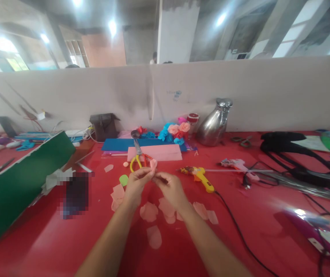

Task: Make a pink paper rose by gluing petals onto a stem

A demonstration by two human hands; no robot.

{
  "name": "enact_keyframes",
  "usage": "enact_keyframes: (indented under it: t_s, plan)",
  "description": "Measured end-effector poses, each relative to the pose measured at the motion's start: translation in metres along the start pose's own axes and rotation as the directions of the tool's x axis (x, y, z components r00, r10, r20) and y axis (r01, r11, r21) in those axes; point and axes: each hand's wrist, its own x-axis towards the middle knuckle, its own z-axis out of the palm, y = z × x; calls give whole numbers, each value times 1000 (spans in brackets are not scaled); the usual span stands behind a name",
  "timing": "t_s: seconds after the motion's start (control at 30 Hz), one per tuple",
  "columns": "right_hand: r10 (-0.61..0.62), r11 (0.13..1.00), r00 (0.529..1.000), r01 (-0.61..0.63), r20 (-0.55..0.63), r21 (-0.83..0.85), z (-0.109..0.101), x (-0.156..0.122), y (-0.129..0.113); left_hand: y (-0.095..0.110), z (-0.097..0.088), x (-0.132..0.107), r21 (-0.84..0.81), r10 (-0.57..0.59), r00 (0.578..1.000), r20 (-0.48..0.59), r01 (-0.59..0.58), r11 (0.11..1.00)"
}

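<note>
Between my two hands, over the middle of the red table, is a small pink paper flower bud [153, 165]. My left hand [137, 182] pinches it from the left, and my right hand [170, 188] pinches its lower end from the right. Just behind them lie scissors [137, 154] with yellow and red handles, on a folded pink paper sheet [165, 152]. Cut pink paper petals [149, 212] are scattered under and around my wrists, with more beside a green paper piece [123, 179] at the left. A yellow glue gun [202, 179] rests right of my right hand.
Finished paper flowers [176, 130], a steel jug [214, 123] and a dark pouch [104, 126] stand along the back wall. A green board [23, 192] rises at the left. To the right are a pink glue gun [239, 167], a black frame-like object [286, 144] and cords.
</note>
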Motion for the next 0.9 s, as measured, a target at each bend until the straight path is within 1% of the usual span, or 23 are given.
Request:
enact_keyframes:
  t_s: [0.13,0.33,0.4,0.5,0.67,0.8,0.9]
  plan:
    - [4,1000,1000,-4,5,3,1,1,2,0,1,0,-42,-5,998,-70,3,999]
    - [16,1000,1000,-16,2,23,0,0,3,4,1,1,-117,66,991,-113,-80,990]
    - [17,999,1000,-17,7,27,0,1,3,7,2,0,-136,59,994,-92,-71,988]
    - [11,1000,1000,-12,23,26,0,1,3,11,2,0,-159,30,999,-27,-34,987]
    - [27,999,997,-31,76,44,0,1,2,19,-1,-1,-180,-17,1000,4,17,984]
    - [47,997,993,-54,104,62,1,1,1,24,-5,-1,-215,-48,996,81,65,974]
    - [43,997,995,-48,94,55,2,1,1,24,-6,-1,-232,-57,995,83,75,970]
